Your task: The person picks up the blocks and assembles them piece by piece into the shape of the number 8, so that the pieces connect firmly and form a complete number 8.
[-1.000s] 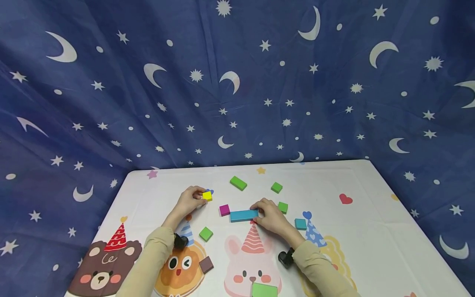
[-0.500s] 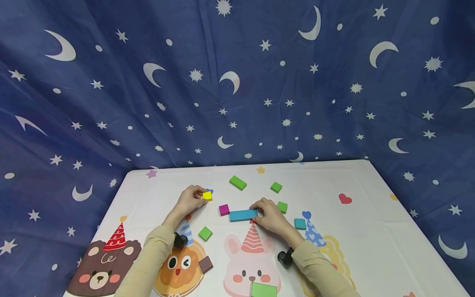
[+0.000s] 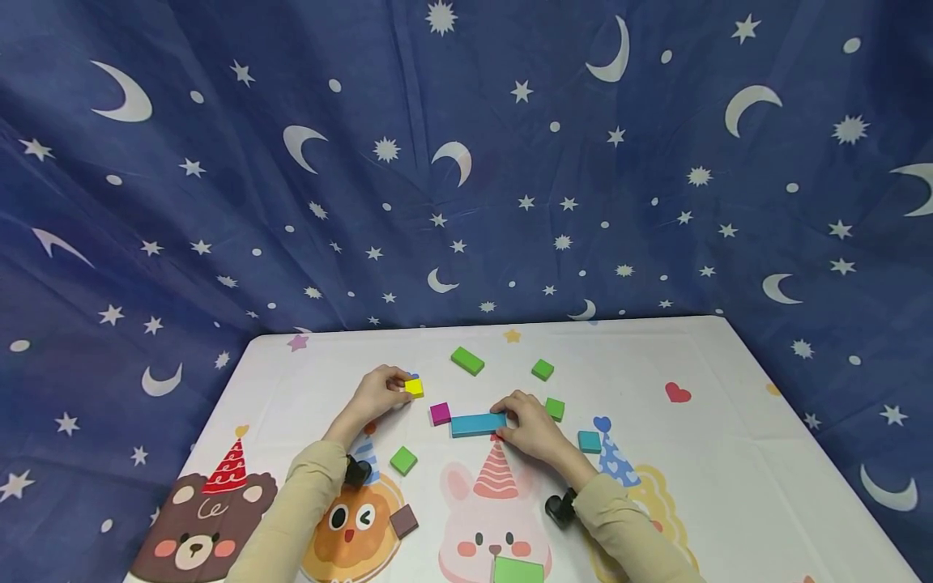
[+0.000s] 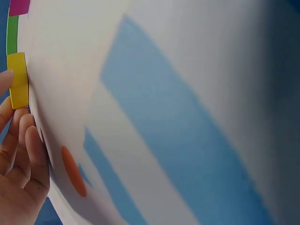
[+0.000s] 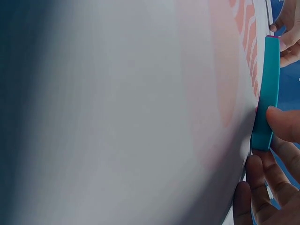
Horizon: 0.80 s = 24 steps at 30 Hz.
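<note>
My left hand (image 3: 382,394) pinches a small yellow block (image 3: 414,389) between thumb and fingers, low over the back left of the table. In the left wrist view the yellow block (image 4: 18,80) sits at the fingertips, the other fingers curled below it. My right hand (image 3: 530,423) grips the right end of a long blue block (image 3: 477,425) lying on the cloth. The right wrist view shows the thumb on the side of this blue block (image 5: 267,89). A magenta block (image 3: 440,414) lies at the blue block's left end, between the two hands.
Green blocks lie about: a long one (image 3: 467,361) at the back, small ones (image 3: 543,370) (image 3: 555,409) near the right hand, one (image 3: 403,461) at left, a larger one (image 3: 518,570) in front. A teal block (image 3: 590,442) and a brown block (image 3: 404,521) lie nearer the sleeves.
My left hand has shifted slightly to the right with the yellow block, toward the magenta block. My right hand and the blue block have stayed in place.
</note>
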Available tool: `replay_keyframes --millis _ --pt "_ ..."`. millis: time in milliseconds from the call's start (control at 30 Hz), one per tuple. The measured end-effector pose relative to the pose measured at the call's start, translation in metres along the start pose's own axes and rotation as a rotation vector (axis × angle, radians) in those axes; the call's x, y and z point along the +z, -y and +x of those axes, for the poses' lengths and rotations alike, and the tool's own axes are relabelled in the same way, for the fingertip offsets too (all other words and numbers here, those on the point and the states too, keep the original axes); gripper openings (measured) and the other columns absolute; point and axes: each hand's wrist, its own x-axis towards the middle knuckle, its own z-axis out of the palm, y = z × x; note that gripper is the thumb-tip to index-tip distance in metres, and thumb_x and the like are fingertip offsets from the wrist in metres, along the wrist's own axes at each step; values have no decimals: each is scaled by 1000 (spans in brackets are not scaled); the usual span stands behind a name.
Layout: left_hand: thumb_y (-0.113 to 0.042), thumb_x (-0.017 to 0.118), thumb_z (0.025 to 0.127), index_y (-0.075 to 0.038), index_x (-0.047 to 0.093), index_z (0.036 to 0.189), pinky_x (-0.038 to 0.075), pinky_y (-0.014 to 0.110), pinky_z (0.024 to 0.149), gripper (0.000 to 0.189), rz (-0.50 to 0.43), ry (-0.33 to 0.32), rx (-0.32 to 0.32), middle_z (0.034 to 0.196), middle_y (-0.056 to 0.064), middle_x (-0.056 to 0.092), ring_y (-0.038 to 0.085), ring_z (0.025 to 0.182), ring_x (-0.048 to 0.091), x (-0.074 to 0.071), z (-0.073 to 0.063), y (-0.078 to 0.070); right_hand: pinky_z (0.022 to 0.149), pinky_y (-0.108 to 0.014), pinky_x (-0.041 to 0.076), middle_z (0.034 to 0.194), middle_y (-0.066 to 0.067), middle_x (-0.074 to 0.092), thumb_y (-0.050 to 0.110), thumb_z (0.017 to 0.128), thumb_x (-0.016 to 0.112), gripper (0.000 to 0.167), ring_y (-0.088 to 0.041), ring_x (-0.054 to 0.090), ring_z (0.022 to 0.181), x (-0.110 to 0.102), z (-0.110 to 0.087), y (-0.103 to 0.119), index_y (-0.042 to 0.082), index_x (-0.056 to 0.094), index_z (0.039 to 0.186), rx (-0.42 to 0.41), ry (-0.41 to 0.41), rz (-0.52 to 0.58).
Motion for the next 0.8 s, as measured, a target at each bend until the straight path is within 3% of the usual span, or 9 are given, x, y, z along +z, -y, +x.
replay_keyframes --millis 800 --pt "-9 74 78 -3 71 106 43 24 69 29 -5 30 65 90 8 59 16 78 52 13 9 -13 79 -32 39 94 4 58 11 80 74 25 -14 45 88 0 -1 0 15 70 105 -4 -6 4"
